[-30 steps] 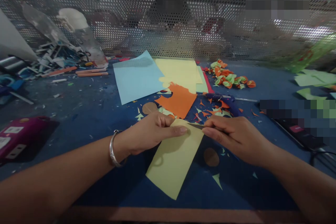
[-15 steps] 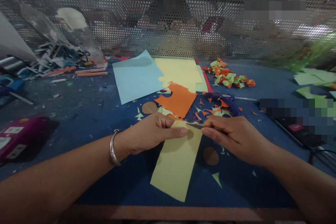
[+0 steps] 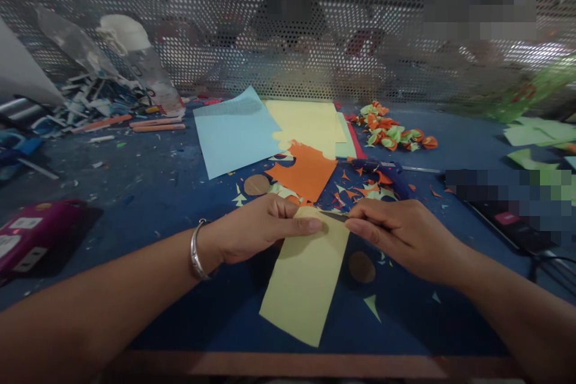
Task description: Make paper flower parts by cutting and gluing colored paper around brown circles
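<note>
A pale yellow strip of paper (image 3: 306, 288) slants down toward the table's front edge. My left hand (image 3: 265, 225) pinches its top end, thumb lying on the paper. Closed around scissors (image 3: 333, 216) is my right hand (image 3: 396, 231); only a dark pointed blade shows, and the handles are hidden in the fingers. The blade lies at the strip's upper edge, pointing toward my left thumb. Just beyond my hands is an orange sheet (image 3: 306, 171) with curved cut-outs. Brown discs (image 3: 256, 185) lie beside my left hand and below my right.
Blue (image 3: 238, 132) and yellow sheets (image 3: 310, 120) lie at the back, near orange-green paper flowers (image 3: 396, 132). A blue glue gun (image 3: 387, 171) rests beyond my right hand. A bottle (image 3: 153, 66) stands back left, a magenta box (image 3: 40, 234) left, a phone (image 3: 504, 216) right.
The strip's lower end has shifted very slightly to the right. Both hands keep nearly the same place and grip.
</note>
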Demonstrator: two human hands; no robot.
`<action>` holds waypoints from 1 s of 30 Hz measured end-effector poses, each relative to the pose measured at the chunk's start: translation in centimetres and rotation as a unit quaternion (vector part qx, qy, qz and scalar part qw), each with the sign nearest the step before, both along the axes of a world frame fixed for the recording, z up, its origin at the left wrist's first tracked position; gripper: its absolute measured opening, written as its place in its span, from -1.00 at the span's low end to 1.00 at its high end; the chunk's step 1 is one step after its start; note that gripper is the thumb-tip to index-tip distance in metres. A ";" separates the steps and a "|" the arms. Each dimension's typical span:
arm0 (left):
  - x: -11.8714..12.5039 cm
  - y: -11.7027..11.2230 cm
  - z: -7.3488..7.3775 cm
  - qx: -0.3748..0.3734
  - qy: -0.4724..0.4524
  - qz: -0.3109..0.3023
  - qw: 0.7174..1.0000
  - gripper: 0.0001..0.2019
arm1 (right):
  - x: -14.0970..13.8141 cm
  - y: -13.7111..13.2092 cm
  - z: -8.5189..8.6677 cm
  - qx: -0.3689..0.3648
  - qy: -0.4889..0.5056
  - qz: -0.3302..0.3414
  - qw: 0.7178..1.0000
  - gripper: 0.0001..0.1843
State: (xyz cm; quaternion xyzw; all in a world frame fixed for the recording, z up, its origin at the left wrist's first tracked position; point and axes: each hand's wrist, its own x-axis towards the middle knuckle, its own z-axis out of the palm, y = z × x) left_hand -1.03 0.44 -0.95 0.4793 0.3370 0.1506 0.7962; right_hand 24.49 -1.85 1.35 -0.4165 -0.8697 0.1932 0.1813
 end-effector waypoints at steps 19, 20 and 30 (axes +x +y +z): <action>0.3 -0.2 0.3 -0.016 -0.002 -0.025 1.000 -0.76 | -0.1 -0.1 -0.1 -0.010 -0.003 0.018 1.000 -0.57; 0.3 -0.2 0.3 -0.019 -0.003 -0.027 0.999 -0.76 | -0.1 -0.1 -0.1 -0.012 -0.002 0.019 1.000 -0.57; 0.3 -0.1 0.3 -0.033 0.000 -0.034 0.999 -0.76 | -0.1 -0.2 0.0 -0.027 0.003 0.021 0.999 -0.60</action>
